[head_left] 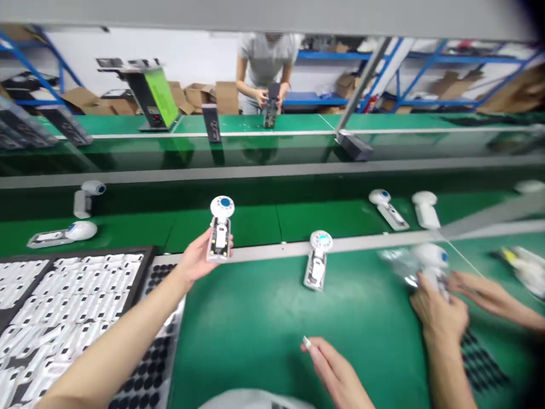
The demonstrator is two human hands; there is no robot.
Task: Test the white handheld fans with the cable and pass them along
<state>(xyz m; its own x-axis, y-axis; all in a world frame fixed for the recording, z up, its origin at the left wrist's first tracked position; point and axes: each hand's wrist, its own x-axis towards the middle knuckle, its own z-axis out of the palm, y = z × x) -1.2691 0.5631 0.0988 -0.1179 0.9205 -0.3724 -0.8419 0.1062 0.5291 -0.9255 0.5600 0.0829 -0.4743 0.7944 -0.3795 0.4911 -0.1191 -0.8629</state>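
My left hand (pixel 196 257) is closed around a white handheld device with a round head (pixel 219 236), held upright over the rail between bench and belt. A blue disc shows in its head, and its body is uncovered, with inner parts visible. Over the green mat (pixel 238 329), my right hand (pixel 336 372) pinches a small white piece (pixel 306 342), too small to identify. A second such device (pixel 315 270) lies between and beyond my hands, its head across the rail and its body also uncovered.
At left is a tray of white covers (pixel 93 284), beside a sheet of black discs (pixel 155 363). More devices (pixel 83 232) lie on the green belt (pixel 255 221). At right, a co-worker's hands (pixel 443 312) handle another device. Across the line, a person (pixel 268 68) holds a dark box.
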